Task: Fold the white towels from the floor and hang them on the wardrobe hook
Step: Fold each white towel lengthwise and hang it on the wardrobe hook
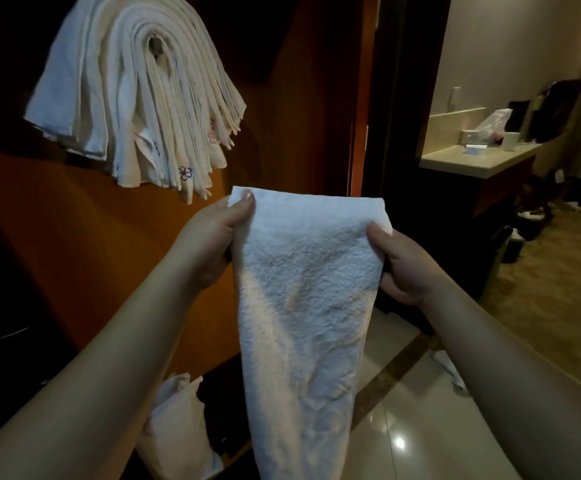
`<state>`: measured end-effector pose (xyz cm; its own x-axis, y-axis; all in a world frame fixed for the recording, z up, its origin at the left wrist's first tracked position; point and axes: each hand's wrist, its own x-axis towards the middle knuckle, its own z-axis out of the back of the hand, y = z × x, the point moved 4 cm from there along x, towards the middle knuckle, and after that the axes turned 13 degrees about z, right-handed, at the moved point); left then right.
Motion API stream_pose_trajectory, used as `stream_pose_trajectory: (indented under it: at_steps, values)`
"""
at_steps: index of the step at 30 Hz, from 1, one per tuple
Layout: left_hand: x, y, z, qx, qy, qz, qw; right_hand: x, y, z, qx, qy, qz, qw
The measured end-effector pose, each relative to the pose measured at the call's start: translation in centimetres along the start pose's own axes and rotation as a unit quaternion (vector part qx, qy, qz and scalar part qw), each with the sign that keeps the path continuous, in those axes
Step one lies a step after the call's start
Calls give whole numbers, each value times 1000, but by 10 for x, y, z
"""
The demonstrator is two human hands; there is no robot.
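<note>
Towel (308, 306) up front in the head view, white terry, held at chest height between both hands and hanging straight down, long axis vertical, lower end running out of the bottom of the frame. Looks already folded lengthwise into a narrow strip. Left hand (213, 244) pinches the top left corner, thumb on the near face, other fingers hidden behind the cloth. Right hand (398, 268) pinches the right edge a bit below the top corner, thumb over the near face, fingers curled behind. Top edge runs roughly level between the two hands, slightly lower on the right.

Hook (156, 43) sits up and to the left of the hands, on the orange-brown wardrobe (85, 237) panel. It is nearly buried: a thick stack of folded white towels (136, 105) is draped over it, fanning down both sides. Lowest tips of that stack hang just above and left of the left hand, not touching it.

Left hand is the nearer one to the hook. My read: strip needs lifting up-left and laying crosswise over the stack.

More white cloth (175, 434) low on the floor by the wardrobe, and a scrap (450, 370) on the tiles at right. Table (472, 161) with clutter far right.
</note>
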<state>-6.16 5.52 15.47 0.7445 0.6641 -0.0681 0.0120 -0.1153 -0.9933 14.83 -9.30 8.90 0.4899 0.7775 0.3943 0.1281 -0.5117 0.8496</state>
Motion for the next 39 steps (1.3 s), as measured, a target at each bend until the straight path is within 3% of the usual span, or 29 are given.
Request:
stream_pose_trajectory:
  at_steps: [5,8,12,17,22,25,30,39]
  values:
    - [4,34,8,3,-79,-5,997,-4,-19,4,-89,4,20,996]
    - [3,75,2,-1,-154,20,988,-15,-38,6,-202,-38,14,979]
    - [-13,130,-23,-36,-220,70,972,-42,-72,-3,-236,-81,-26,968]
    - [-32,148,-43,-73,-241,37,967,-70,-88,-23,-241,-142,-24,960]
    - [-37,139,-38,-35,-254,-9,967,-81,-79,-44,-326,-125,0,937]
    - [-36,132,-22,-62,-277,4,959,-83,-74,-38,-317,-143,2,937]
    - [-49,125,-26,-28,-270,-18,962,-93,-72,-51,-341,-127,26,931]
    - [-77,130,-54,-6,-151,-44,987,-108,-79,-82,-281,-67,35,957]
